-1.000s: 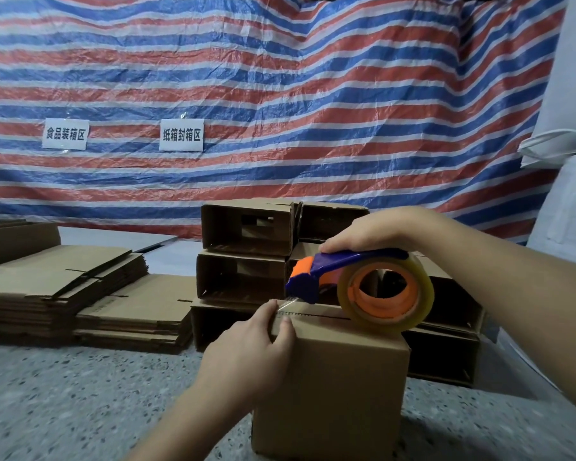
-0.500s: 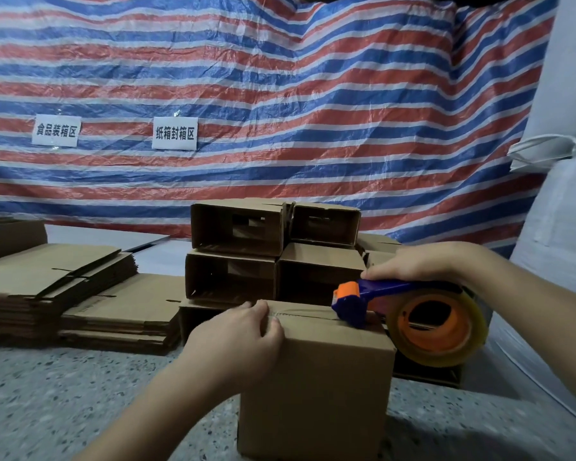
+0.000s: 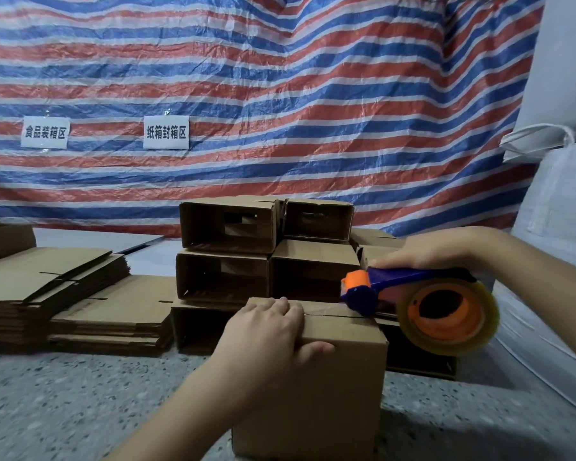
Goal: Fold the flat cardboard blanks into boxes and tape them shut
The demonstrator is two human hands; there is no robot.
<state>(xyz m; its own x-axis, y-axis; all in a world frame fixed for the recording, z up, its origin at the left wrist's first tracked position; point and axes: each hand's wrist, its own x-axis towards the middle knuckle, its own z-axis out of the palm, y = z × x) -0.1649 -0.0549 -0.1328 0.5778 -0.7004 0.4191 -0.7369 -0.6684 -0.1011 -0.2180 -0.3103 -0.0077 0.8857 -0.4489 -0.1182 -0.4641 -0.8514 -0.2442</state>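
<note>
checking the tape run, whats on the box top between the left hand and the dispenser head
In the head view, only the box top's flap seam lies between the left hand and the tape dispenser head, under a glossy strip of tape; nothing else sits there.

The box (image 3: 330, 377) stands in front on the floor (image 3: 64, 404). The left hand (image 3: 266, 341) lies on its top near corner. The tape dispenser (image 3: 423, 304) is at its right top edge, under the right hand (image 3: 436, 251). Behind stand the stacked boxes (image 3: 246, 254); the flat blanks (image 3: 54, 291) lie left of them.
</note>
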